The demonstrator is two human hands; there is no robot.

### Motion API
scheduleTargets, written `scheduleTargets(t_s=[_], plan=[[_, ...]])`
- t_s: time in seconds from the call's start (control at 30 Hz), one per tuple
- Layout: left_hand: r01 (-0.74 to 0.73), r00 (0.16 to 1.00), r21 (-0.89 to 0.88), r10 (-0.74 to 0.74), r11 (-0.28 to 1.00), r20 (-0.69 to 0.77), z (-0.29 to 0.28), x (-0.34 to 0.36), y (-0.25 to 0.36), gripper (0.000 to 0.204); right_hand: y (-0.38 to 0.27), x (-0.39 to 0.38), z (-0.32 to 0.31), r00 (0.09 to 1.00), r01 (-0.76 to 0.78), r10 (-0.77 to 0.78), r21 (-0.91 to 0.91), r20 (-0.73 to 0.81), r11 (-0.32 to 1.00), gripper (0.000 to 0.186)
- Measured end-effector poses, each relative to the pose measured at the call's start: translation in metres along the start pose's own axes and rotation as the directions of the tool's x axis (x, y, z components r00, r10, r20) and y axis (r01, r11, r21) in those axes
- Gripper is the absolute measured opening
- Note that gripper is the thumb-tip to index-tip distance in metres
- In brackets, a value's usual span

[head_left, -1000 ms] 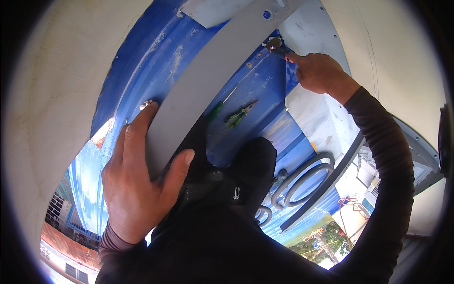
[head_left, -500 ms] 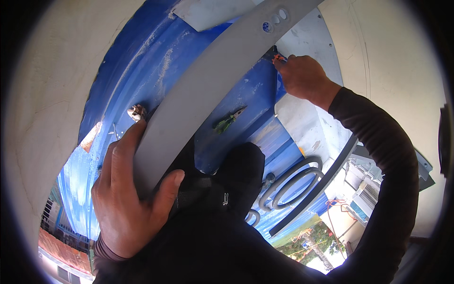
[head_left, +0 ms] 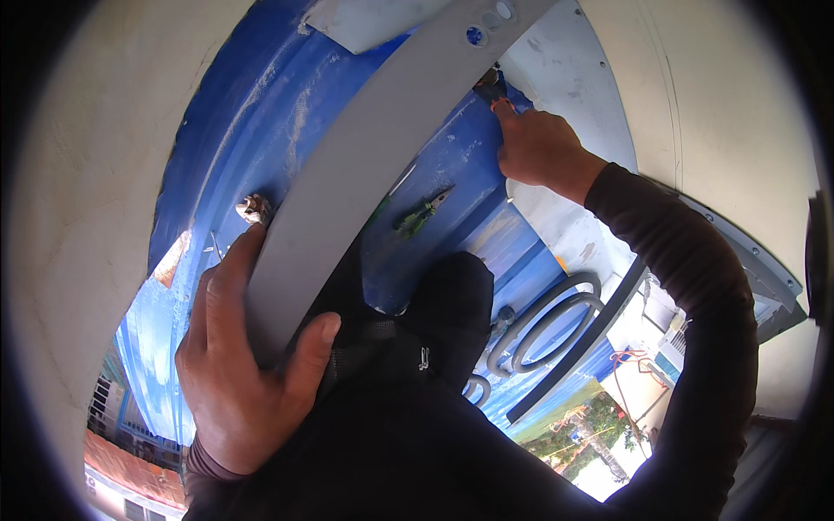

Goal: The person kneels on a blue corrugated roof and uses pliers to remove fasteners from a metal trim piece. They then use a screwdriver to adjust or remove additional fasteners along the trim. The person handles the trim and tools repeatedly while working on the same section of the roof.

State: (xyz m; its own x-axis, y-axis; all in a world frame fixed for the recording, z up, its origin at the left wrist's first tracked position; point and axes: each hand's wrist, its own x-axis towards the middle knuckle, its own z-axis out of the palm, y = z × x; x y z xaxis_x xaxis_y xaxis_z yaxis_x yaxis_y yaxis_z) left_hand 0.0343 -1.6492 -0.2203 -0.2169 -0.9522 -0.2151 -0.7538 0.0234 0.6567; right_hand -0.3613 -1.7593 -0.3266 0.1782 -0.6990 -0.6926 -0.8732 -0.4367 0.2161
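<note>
A long, flat grey strip (head_left: 347,165) with round holes at its far end runs diagonally in front of me. My left hand (head_left: 239,382) grips its near end, thumb on one side and fingers along the other. At the far right, my right hand (head_left: 547,148) is closed around the handle of a black-and-orange hand tool (head_left: 491,91). The tool's dark head is beside the strip's right edge, below the holes; its working end is too small to make out. Green-handled pliers (head_left: 423,213) lie on the blue metal sheet (head_left: 452,165) between my hands.
A crumpled pale lump (head_left: 254,208) sits by my left fingertips. Coiled grey hose (head_left: 556,321) and a dark straight bar (head_left: 578,347) are at the right. Cream walls (head_left: 721,95) rise on both sides, and the sheet's edge drops toward rooftops (head_left: 139,469) at lower left.
My right hand has shifted slightly left and turned, and more of the tool now shows. The strip's far end has slid a little left in view. My left hand keeps its grip.
</note>
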Motion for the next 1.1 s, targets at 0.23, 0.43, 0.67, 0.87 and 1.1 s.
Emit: scheduleTargets(t_s=[0.23, 0.43, 0.67, 0.87, 1.1], plan=[[-0.041, 0.999, 0.003, 0.041, 0.999, -0.001, 0.001, -0.002, -0.001, 0.070, -0.065, 0.015, 0.038, 0.845, -0.365, 0.467, 0.920, 0.261, 0.145, 0.071], [-0.073, 0.997, 0.061, 0.072, 0.995, 0.021, -0.001, -0.002, -0.002, 0.069, -0.126, 0.037, 0.040, 0.722, 0.070, 0.538, 0.728, 0.435, -0.682, 0.072], [-0.046, 0.999, 0.077, 0.045, 0.996, 0.020, -0.001, -0.001, 0.004, 0.072, -0.131, 0.068, 0.060, 0.634, 0.250, 0.708, 0.785, 0.309, -0.567, 0.061], [0.093, 0.993, 0.045, -0.096, 0.995, 0.068, -0.001, 0.000, 0.013, 0.068, -0.161, 0.082, 0.074, 0.535, 0.303, 0.833, 0.889, 0.140, -0.344, 0.056], [0.165, 0.984, 0.040, -0.168, 0.985, 0.054, 0.001, 0.001, 0.024, 0.063, -0.162, 0.077, 0.087, 0.613, 0.326, 0.779, 0.857, 0.131, -0.400, 0.057]])
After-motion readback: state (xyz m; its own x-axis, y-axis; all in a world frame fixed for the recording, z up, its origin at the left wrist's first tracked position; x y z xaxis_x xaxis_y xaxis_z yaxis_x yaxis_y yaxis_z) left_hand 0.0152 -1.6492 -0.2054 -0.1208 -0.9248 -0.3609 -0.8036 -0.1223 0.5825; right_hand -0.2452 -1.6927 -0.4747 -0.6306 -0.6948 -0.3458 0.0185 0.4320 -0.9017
